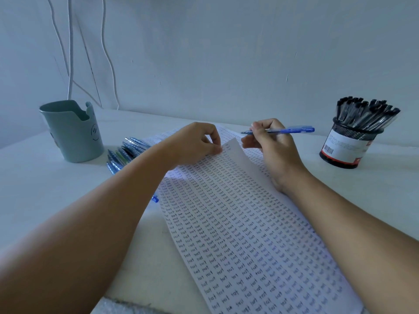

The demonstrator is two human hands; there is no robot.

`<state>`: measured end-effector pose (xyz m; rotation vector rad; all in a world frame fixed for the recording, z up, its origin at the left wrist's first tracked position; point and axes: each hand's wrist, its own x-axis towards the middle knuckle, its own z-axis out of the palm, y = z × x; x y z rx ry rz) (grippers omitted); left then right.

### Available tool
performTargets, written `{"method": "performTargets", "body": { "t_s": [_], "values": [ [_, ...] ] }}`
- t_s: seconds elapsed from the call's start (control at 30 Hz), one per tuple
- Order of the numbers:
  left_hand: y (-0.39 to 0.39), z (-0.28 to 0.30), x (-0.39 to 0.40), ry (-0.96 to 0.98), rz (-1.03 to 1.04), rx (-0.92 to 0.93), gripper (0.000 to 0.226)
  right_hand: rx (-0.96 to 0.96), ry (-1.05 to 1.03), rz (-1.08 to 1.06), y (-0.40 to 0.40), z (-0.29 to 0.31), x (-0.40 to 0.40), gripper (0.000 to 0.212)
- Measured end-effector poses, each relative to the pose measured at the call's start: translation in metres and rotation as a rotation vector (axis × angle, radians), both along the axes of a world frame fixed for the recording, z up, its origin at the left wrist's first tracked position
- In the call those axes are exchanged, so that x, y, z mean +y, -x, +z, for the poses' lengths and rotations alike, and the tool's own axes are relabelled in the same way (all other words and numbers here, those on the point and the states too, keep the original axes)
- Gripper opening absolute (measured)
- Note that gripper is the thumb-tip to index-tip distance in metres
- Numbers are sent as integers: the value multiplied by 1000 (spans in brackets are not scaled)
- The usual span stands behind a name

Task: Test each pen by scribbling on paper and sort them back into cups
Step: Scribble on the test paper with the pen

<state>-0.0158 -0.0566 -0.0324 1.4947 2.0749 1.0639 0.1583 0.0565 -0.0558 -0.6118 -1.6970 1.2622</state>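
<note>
A sheet of paper (pixel 238 223) filled with rows of small written words lies across the table, its far right edge curled up. My left hand (pixel 195 141) pinches that lifted edge near the far end. My right hand (pixel 272 143) holds a blue pen (pixel 292 130), tip pointing left above the paper. A pile of several blue pens (pixel 123 155) lies left of the paper, partly hidden by my left forearm. A teal cup (pixel 72 132) stands at the far left. A black mesh cup (pixel 349 146) full of black-capped pens stands at the far right.
The white table (pixel 45 189) runs up to a pale wall with thin white cables (pixel 70 53) hanging behind the teal cup. A second sheet shows under the top one at the far end. The table's near edge is at the bottom left.
</note>
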Motion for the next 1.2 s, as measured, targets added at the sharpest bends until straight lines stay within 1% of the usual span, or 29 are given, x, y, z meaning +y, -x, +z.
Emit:
{"method": "performTargets", "body": {
  "t_s": [0.3,0.53,0.73,0.87,0.97,1.1,1.13,1.2],
  "values": [
    [0,1,-1,-24,-41,-3,10,-13,-5,28,1,1,-3,16],
    [1,0,0,-1,-23,32,10,-42,-41,33,1,0,-3,16],
    [3,-5,1,71,-14,134,12,-160,-149,64,0,0,-6,14],
    [3,-3,-2,119,-32,225,19,-250,-142,126,0,-1,-6,20],
    [4,-3,-2,126,-48,237,15,-286,-128,123,1,-2,-4,22],
    [6,-4,0,122,-47,250,11,-292,-153,96,1,-1,-5,13],
    [6,-4,0,122,-45,248,11,-275,-161,62,0,1,-7,19],
    [6,-5,1,124,-43,260,11,-176,-175,-9,-2,4,-8,30]
  ]
}}
